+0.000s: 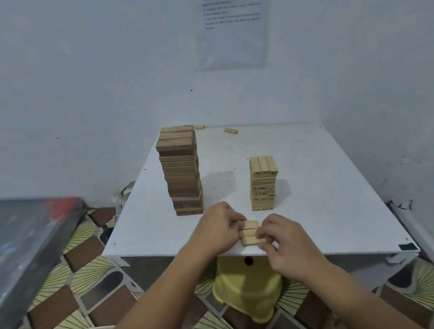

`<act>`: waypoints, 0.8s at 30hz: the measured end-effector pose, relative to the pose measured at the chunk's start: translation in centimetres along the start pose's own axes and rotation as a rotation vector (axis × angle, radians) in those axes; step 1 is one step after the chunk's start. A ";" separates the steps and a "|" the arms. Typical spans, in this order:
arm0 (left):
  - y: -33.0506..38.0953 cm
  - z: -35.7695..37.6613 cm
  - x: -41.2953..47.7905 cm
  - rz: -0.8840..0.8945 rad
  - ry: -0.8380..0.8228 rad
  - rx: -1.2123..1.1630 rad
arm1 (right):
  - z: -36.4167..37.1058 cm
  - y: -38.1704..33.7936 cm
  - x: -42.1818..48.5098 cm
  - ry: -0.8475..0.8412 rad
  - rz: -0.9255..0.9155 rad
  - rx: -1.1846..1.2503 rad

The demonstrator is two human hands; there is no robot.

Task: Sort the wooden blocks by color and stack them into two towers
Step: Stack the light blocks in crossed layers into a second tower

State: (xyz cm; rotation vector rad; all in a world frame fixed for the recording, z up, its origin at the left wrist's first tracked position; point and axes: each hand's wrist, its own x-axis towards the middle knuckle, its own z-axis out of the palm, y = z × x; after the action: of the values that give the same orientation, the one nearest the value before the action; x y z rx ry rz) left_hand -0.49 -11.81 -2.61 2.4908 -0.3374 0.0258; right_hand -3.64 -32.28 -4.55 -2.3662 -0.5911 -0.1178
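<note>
Both hands, left hand (218, 227) and right hand (282, 239), pinch three pale blocks (250, 232); uneven squeezing could scatter them beside the light tower (263, 184).

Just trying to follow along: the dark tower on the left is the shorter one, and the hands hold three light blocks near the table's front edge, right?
Not quite: in the head view the dark tower is the taller one, rising above the light tower. The rest is right.

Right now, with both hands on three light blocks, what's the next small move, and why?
Probably lift the three light blocks together onto the light tower: the left hand and right hand pinch their ends, side by side, and their colour matches that tower.
</note>
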 end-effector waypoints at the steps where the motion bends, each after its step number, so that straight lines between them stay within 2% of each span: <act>1: 0.0 0.0 -0.1 -0.005 0.006 -0.002 | 0.0 -0.2 -0.1 0.009 0.010 0.003; 7: -0.1 -0.2 -3.1 0.010 0.102 0.062 | -0.4 -1.0 -1.0 0.054 0.130 0.041; 11: 0.8 1.3 -5.4 0.066 0.084 0.006 | 0.2 -1.9 -1.0 0.094 0.155 0.063; 15: 1.4 2.7 -6.2 -0.142 -0.054 0.178 | 0.8 -2.9 -1.0 0.277 0.256 0.175; 17: 1.9 3.1 -6.4 -0.220 -0.062 0.258 | 1.2 -3.4 -1.4 0.300 0.298 0.109; 21: 2.3 4.1 -6.7 -0.210 -0.060 0.355 | 2.5 -3.4 -2.4 -0.042 0.361 -0.324; 24: 2.2 4.3 -6.7 -0.188 -0.053 0.408 | 3.0 -3.3 -2.8 -0.120 0.340 -0.421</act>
State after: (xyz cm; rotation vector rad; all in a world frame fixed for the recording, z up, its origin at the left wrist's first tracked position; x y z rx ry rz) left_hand -7.75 -14.41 -5.47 2.9227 -0.1260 -0.0538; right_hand -7.84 -29.22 -5.51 -2.8620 -0.2232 0.0600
